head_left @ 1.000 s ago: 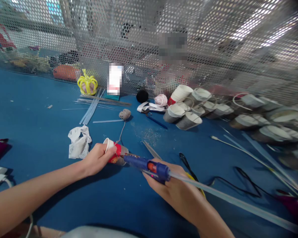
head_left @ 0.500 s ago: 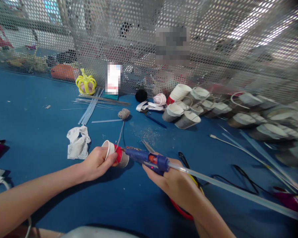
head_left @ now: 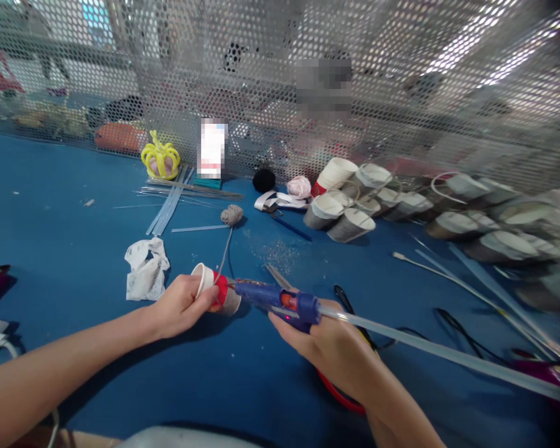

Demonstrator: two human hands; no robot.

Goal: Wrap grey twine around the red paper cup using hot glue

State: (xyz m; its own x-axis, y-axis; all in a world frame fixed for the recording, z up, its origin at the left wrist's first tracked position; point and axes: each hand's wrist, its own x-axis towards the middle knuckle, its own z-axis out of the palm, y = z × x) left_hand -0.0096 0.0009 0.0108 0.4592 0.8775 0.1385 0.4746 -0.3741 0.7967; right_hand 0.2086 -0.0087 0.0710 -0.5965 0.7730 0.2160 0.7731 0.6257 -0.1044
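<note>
My left hand (head_left: 186, 305) is closed around a paper cup (head_left: 221, 287), which lies tilted with its white rim to the left. Grey yarn covers the cup's far end, and red paper shows in the middle. A strand runs from the cup up to a small ball of grey yarn (head_left: 232, 214) on the table. In my right hand (head_left: 326, 342) is a blue hot glue gun (head_left: 275, 300), a long clear glue stick (head_left: 401, 339) sticking out of its back. The gun's nozzle is at the red part of the cup; whether it touches, I cannot tell. Scissors (head_left: 279, 276) lie partly hidden beneath my right hand.
Several yarn-wrapped cups (head_left: 352, 225) stand at the right. Crumpled white paper (head_left: 147, 267) lies left of my hand. Glue sticks (head_left: 170, 208), a blue pen-like tool (head_left: 292, 228) and a yellow crown-shaped piece (head_left: 160, 158) are farther back. A perforated metal screen (head_left: 177, 93) borders the table.
Both hands, the cup and the glue gun stay almost in place. The glue stick's rear end sits slightly lower, and the whole view has shifted a little.
</note>
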